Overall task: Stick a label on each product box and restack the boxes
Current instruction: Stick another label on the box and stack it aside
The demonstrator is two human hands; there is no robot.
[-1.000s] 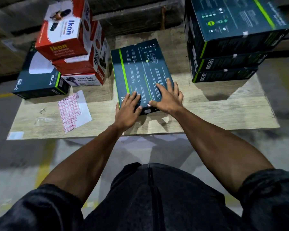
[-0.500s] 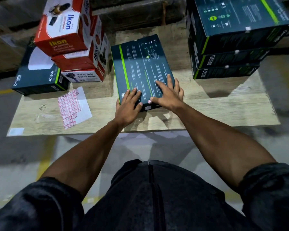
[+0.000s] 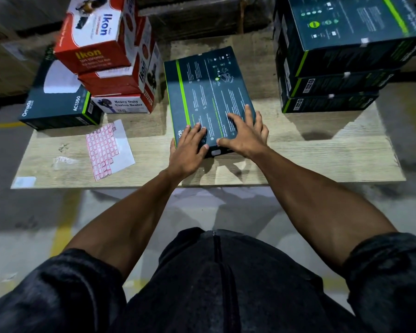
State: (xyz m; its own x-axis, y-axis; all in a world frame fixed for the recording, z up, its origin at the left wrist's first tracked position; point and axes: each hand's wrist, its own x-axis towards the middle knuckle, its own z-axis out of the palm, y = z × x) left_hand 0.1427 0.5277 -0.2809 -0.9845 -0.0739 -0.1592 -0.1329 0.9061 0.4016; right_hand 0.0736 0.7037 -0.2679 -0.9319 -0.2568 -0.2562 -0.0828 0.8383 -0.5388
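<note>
A flat dark box with a green stripe (image 3: pixel 207 92) lies in the middle of the wooden board (image 3: pixel 322 159). My left hand (image 3: pixel 187 150) rests flat on its near left corner, thumb at the box's left side. My right hand (image 3: pixel 244 134) presses flat on its near right part, fingers spread, thumb near the front edge. A sheet of red-bordered labels (image 3: pixel 106 147) lies on the board to the left of the box.
A stack of three dark boxes (image 3: pixel 334 63) stands at the right back. Red and white Ikon boxes (image 3: pixel 106 58) are piled at the left back beside a dark Omada box (image 3: pixel 58 104). The board's near edge borders concrete floor.
Both hands stay flat on the box's near end. The box has shifted slightly away from me along the board.
</note>
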